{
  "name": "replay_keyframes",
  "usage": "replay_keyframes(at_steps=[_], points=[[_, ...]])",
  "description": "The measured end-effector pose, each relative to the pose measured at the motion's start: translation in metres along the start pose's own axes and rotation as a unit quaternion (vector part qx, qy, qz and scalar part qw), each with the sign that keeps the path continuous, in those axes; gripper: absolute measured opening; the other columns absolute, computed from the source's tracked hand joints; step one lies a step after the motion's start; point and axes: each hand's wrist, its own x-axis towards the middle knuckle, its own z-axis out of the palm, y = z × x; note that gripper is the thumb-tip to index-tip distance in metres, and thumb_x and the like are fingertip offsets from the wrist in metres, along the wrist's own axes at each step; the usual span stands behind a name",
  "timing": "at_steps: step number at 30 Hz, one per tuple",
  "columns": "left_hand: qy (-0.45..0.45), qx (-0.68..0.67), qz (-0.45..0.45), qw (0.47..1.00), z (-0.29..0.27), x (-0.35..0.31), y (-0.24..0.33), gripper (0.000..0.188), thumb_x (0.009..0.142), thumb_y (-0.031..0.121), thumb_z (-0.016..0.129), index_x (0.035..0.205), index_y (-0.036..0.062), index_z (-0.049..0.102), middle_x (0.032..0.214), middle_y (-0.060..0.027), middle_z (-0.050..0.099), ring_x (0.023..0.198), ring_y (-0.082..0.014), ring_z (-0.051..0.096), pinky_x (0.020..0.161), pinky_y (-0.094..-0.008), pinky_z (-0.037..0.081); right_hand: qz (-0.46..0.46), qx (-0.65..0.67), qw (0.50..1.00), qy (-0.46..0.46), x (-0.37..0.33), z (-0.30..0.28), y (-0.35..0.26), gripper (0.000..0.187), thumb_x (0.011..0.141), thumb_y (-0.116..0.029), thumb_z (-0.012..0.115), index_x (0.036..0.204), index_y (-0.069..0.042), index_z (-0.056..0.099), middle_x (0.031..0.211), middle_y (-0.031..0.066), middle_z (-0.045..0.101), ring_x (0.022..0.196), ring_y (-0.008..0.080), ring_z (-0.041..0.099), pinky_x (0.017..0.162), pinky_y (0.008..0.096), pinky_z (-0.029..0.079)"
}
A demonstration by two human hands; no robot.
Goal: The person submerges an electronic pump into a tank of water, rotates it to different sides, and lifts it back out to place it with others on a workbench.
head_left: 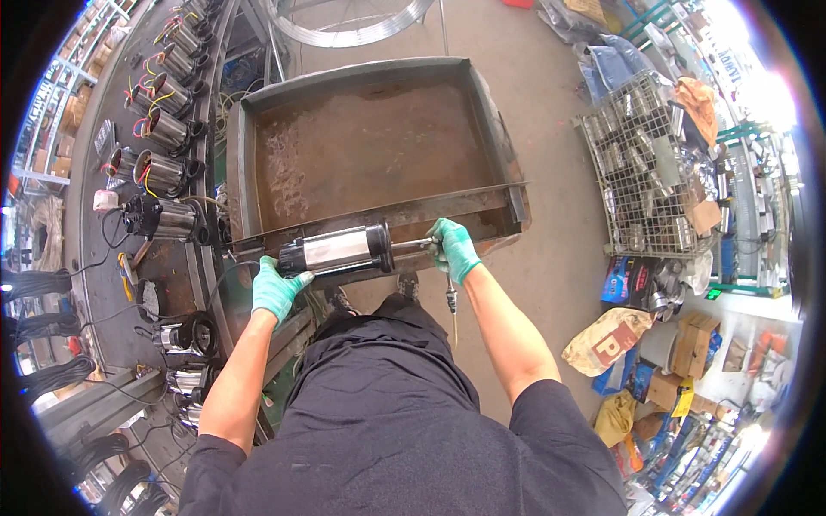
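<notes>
A cylindrical motor pump, with a bright steel body and black end caps, lies sideways over the near edge of a metal water tank. My left hand, in a green glove, grips its left black end, the thumb along the near side. My right hand, gloved too, is closed around a slim metal nozzle whose tip meets the pump's right end. Below that hand hangs a hose with a metal coupling. Whether the tip goes into the pump is too small to tell. A black cable leads left from the pump.
Brown water fills the tank ahead. On the left, a dark workbench carries several steel motors with coloured wires, and coiled black cables. At the right stands a wire cage of metal parts, near a beige sack and boxes.
</notes>
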Motion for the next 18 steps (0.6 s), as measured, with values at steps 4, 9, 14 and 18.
replay_keyframes(at_steps=[4,9,14,18], points=[[0.013,0.009,0.004,1.000,0.002,0.002,-0.006,0.075,0.070,0.031,0.094,0.121,-0.0060,0.054,0.107,-0.0203,0.072,0.097,-0.0272,0.069,0.089,-0.0357,0.054,0.006,-0.008,1.000,-0.004,-0.001,0.001,-0.003,0.020,0.090,-0.016,0.048,0.075,-0.012,0.061,0.054,-0.0007,0.050,0.038,0.0097,0.038,0.036,0.0272,0.026],[0.014,0.014,0.007,1.000,0.002,0.001,-0.004,0.076,0.070,0.031,0.094,0.122,-0.0061,0.053,0.110,-0.0217,0.071,0.100,-0.0288,0.069,0.091,-0.0367,0.053,0.009,-0.014,1.000,0.002,-0.008,0.004,-0.008,0.016,0.085,-0.012,0.047,0.073,-0.013,0.058,0.055,-0.0001,0.049,0.038,0.0087,0.034,0.035,0.0261,0.023],[0.005,-0.034,0.018,0.999,0.010,0.001,-0.009,0.073,0.073,0.027,0.092,0.123,-0.0061,0.051,0.110,-0.0208,0.070,0.099,-0.0275,0.068,0.091,-0.0360,0.053,-0.014,-0.010,0.998,-0.062,-0.011,-0.017,-0.006,0.009,0.091,-0.012,0.048,0.095,-0.010,0.056,0.068,0.0022,0.055,0.047,0.0090,0.041,0.041,0.0264,0.030],[0.032,-0.048,0.019,0.998,0.012,-0.003,-0.014,0.069,0.075,0.021,0.091,0.123,-0.0058,0.050,0.109,-0.0189,0.070,0.097,-0.0248,0.067,0.091,-0.0346,0.052,-0.150,-0.178,0.971,-0.049,-0.017,-0.057,-0.022,0.023,0.097,-0.010,0.056,0.119,-0.007,0.051,0.086,0.0079,0.063,0.063,0.0132,0.058,0.054,0.0309,0.048]])
